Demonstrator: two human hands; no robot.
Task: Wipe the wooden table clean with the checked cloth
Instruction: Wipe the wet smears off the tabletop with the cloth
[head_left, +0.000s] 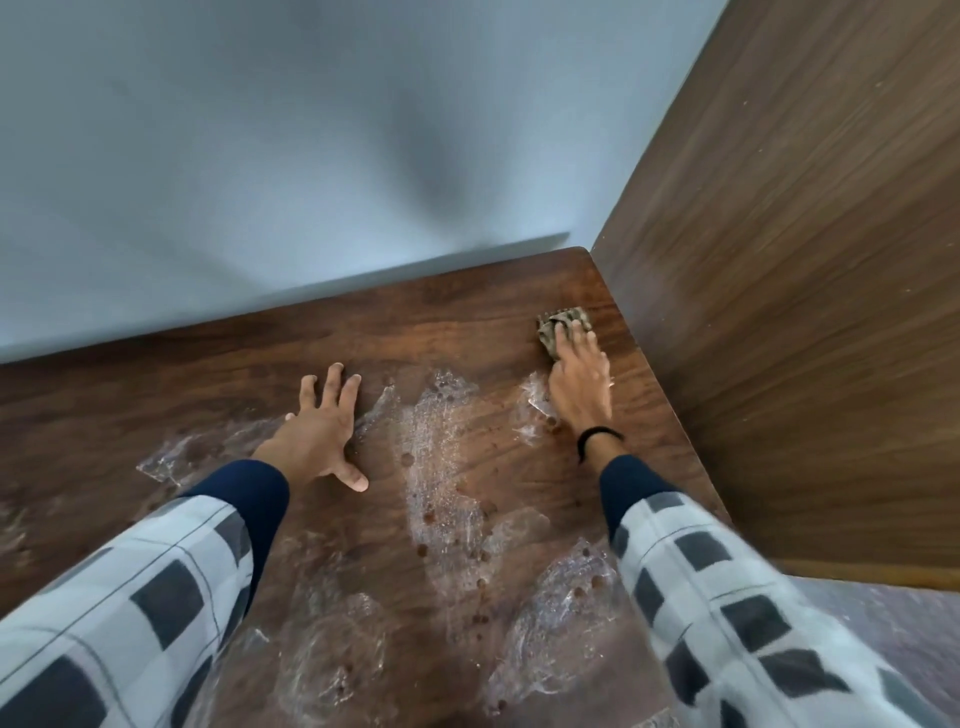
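Note:
The dark wooden table (467, 322) fills the lower half of the head view. White soapy smears (436, 467) and small droplets cover its middle and near part. The checked cloth (556, 325), bunched and brownish, lies near the far right corner. My right hand (579, 379) presses flat on the cloth with straight fingers and hides most of it. A black band sits on that wrist. My left hand (322, 431) rests flat on the tabletop with fingers spread, left of the smears, holding nothing.
A tall wooden panel (789, 312) rises right along the table's right edge. A pale blue-grey wall (260, 156) runs behind the far edge. Grey floor (893, 634) shows at the lower right.

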